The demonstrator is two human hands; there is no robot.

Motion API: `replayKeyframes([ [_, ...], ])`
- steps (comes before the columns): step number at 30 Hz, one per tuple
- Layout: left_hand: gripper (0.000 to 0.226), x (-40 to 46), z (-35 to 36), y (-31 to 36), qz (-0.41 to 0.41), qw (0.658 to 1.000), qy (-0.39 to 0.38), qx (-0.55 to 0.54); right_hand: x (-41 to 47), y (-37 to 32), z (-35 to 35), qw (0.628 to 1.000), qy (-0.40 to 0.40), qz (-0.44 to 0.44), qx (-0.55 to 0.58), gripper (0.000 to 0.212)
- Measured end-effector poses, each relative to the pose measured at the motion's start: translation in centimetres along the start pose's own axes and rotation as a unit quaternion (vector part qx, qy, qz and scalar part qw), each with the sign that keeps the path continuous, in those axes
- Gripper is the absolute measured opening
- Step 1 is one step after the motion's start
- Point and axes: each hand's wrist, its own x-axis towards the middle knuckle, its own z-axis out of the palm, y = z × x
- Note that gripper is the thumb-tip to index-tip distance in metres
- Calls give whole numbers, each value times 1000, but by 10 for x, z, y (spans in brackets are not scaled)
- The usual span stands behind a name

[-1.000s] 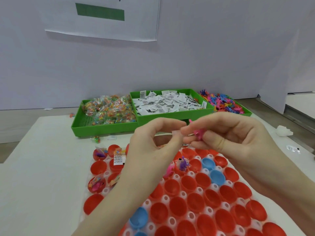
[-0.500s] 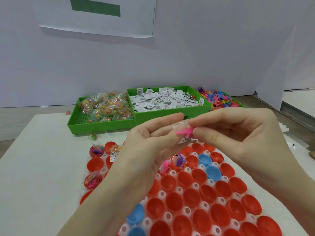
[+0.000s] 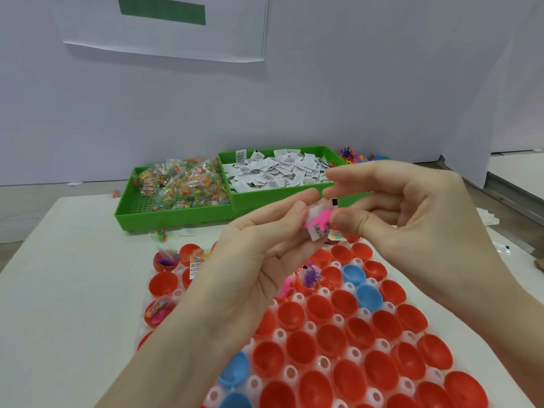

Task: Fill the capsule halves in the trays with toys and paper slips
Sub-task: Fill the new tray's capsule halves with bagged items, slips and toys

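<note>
White table [image 3: 73,290] under both hands, capsule tray [image 3: 347,346] below them. Left hand [image 3: 259,260] curled, fingertips pinching paper slip [image 3: 316,228] and pink toy [image 3: 321,220]. Right hand [image 3: 412,231] thumb presses the toy, index finger raised. Green bins [image 3: 182,214] behind.

Both forearms bare to the frame edge, no sleeves; left hand [image 3: 259,260] and right hand [image 3: 418,231] without gloves, rings or watch.
</note>
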Motion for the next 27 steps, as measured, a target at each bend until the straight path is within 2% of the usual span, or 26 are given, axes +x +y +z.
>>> replayKeyframes([
  [4, 32, -1, 1, -5, 47, 997, 18, 50, -2, 4, 6, 996, 29, -22, -77, 37],
  [8, 31, -3, 2, -13, 130, 983, 47, 122, -5, 8, 10, 989, 33, -26, -140, 34],
  [11, 23, -6, 6, -18, 186, 966, 56, 169, -9, 12, 9, 999, -9, 47, -9, 27],
  [13, 21, -7, 8, -23, 209, 951, 89, 208, -13, 14, 9, 994, -14, 69, 87, 27],
  [15, 21, -5, 10, -26, 217, 927, 122, 279, -17, 18, 9, 990, 9, 67, 123, 29],
  [18, 15, 1, 14, -25, 223, 903, 104, 352, -18, 26, 3, 992, 17, 59, 112, 28],
  [21, 16, 9, 13, -20, 205, 866, 75, 451, -15, 35, -9, 997, -18, 60, 53, 27],
  [24, 27, 17, 4, -22, 184, 798, 71, 569, -9, 51, -23, 995, -55, 80, -36, 19],
  [27, 26, 19, -6, -25, 190, 728, 70, 655, -5, 65, -32, 985, -88, 71, -128, 11],
])
